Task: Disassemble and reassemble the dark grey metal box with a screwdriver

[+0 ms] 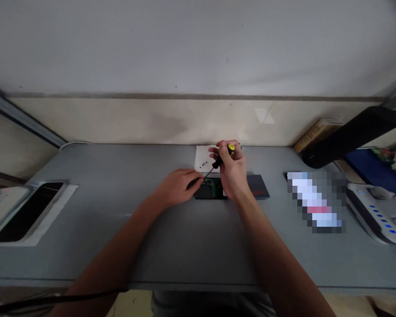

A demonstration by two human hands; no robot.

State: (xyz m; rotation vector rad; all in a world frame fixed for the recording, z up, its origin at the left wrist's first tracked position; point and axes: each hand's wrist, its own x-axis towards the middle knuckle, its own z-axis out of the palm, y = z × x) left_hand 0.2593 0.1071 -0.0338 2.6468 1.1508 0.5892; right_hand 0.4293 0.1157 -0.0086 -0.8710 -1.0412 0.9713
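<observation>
My right hand [231, 169] is wrapped round a screwdriver [219, 161] with a black and yellow handle. The screwdriver's shaft slants down to the left, its tip near my left fingertips at the edge of a green circuit board [213, 188]. The board lies in a dark casing [203, 192]. My left hand [180, 186] is at the casing's left end, fingers pressed together; what they pinch is too small to tell. Behind the casing, several small dark screws [203, 164] lie on white paper [201, 154]. A dark box [259, 186] extends to the right, partly behind my right wrist.
A black-screened phone or tablet [31, 211] lies on papers at the left. To the right are a pixelated object [315, 202], a white power strip [379, 215], a black cylinder [353, 136] and a brown box [317, 133]. The wall bounds the grey table [119, 237].
</observation>
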